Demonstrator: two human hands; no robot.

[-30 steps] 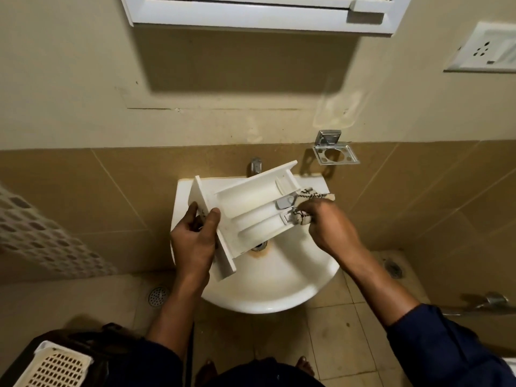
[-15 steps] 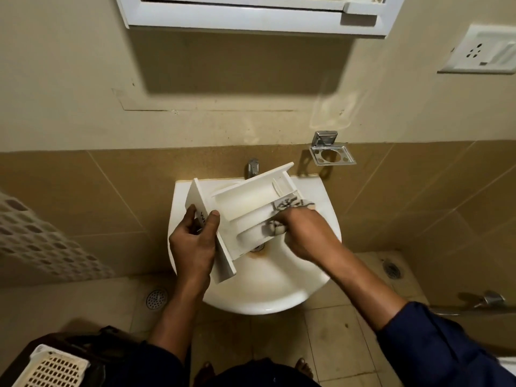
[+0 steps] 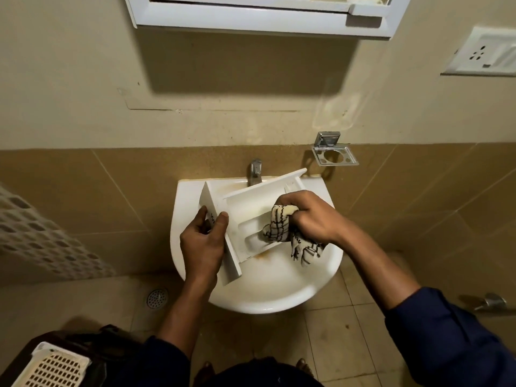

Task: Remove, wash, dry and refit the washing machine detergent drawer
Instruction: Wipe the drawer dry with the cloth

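Note:
The white detergent drawer (image 3: 245, 210) is held tilted over the white wash basin (image 3: 259, 297). My left hand (image 3: 203, 241) grips its front panel, thumb on the inner side. My right hand (image 3: 310, 216) holds a bunched cream cloth with dark checks (image 3: 282, 227) and presses it into the drawer's near compartment. A tail of the cloth hangs down over the basin. The drawer's far end points toward the tap (image 3: 255, 171).
A chrome soap holder (image 3: 335, 156) is fixed to the tiled wall right of the tap. A mirror cabinet (image 3: 262, 18) hangs above, a switch plate (image 3: 485, 54) at the right. A floor drain (image 3: 157, 298) and a perforated basket (image 3: 53, 367) lie at lower left.
My right hand has moved with the cloth from the drawer's far right end toward me into the near compartment. The left hand keeps its grip on the front panel.

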